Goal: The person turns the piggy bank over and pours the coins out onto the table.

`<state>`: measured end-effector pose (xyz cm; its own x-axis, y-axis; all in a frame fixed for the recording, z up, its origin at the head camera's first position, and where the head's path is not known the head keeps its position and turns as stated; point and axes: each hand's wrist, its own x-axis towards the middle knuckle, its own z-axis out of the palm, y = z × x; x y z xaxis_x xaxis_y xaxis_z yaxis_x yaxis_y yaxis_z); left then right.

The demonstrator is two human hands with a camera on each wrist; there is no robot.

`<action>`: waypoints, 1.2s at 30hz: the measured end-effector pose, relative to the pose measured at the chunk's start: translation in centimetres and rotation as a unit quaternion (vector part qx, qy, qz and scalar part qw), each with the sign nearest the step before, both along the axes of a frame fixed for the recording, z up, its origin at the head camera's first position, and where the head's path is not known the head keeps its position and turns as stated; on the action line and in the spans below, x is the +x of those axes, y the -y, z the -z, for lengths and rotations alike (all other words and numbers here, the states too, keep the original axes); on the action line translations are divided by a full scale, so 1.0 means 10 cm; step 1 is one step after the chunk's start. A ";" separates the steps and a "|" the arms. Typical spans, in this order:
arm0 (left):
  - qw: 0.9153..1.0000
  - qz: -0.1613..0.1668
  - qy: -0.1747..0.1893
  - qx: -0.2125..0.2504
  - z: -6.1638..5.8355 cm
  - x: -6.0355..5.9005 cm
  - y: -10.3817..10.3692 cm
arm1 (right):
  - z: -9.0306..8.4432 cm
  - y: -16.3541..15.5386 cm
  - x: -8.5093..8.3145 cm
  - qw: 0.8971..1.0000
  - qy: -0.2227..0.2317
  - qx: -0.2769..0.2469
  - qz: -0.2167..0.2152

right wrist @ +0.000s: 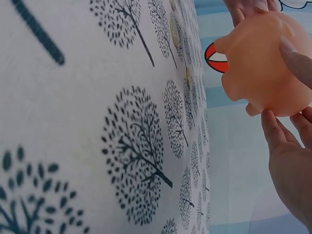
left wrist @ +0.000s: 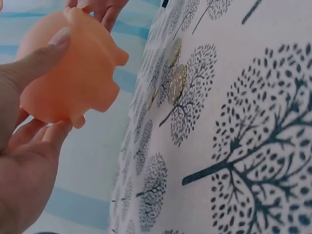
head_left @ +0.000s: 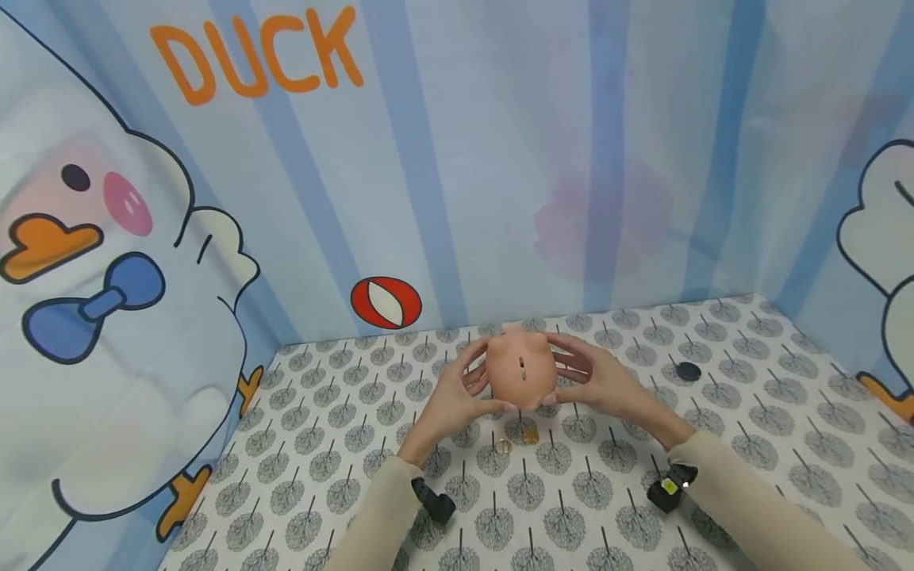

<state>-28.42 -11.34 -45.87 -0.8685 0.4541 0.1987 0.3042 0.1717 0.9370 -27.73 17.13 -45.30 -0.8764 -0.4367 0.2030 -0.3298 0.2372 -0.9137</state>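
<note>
Nearest the head camera are two beige sleeves, each with a small black device strapped at the wrist. Beyond them the left hand (head_left: pixel 451 400) and the right hand (head_left: pixel 598 382) cradle a peach-coloured piggy bank (head_left: pixel 522 366) between them, lifted just above the table (head_left: pixel 750 444). Its fingers curled, each hand grips one flank of the pig, thumbs on the near side.

The head view alone shows the dark coin slot in the pig's back, turned toward the camera, and two coins (head_left: pixel 517 440) lying on the cloth just in front of the pig, one brassy, one paler. It also shows a small black disc (head_left: pixel 689 370) lying apart to the right, and the backdrop of blue stripes, cartoon ducks, the orange word DUCK and a red-and-white oval.

The left wrist view instead shows the pig's underside: stubby rounded legs and a smooth, matte, rubbery-looking skin (left wrist: pixel 73 78), with the left thumb pressed on top and fingers (left wrist: pixel 36 141) beneath. The coins (left wrist: pixel 176 80) appear edge-on with ridged rims.

The right wrist view shows the pig (right wrist: pixel 263 61) clear of the cloth, fingertips (right wrist: pixel 273 129) under its belly. The tablecloth is white, printed with grey-black trees.
</note>
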 end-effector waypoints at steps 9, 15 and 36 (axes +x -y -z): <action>1.000 -0.007 0.016 0.004 -0.01 0.04 0.02 | -0.05 -0.02 0.01 1.000 0.009 -0.022 -0.020; 1.000 -0.002 0.020 0.002 0.01 0.01 0.01 | -0.01 -0.02 -0.02 1.000 0.012 -0.007 -0.019; 0.997 -0.040 0.060 -0.020 -0.09 -0.01 0.00 | -0.04 -0.01 0.00 0.997 0.013 0.068 0.044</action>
<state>-28.48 -11.34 -44.99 -0.9184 0.3886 0.0739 0.1741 0.2292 0.9577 -27.78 17.27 -44.86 -0.9165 -0.3804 0.1233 -0.2784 0.3855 -0.8797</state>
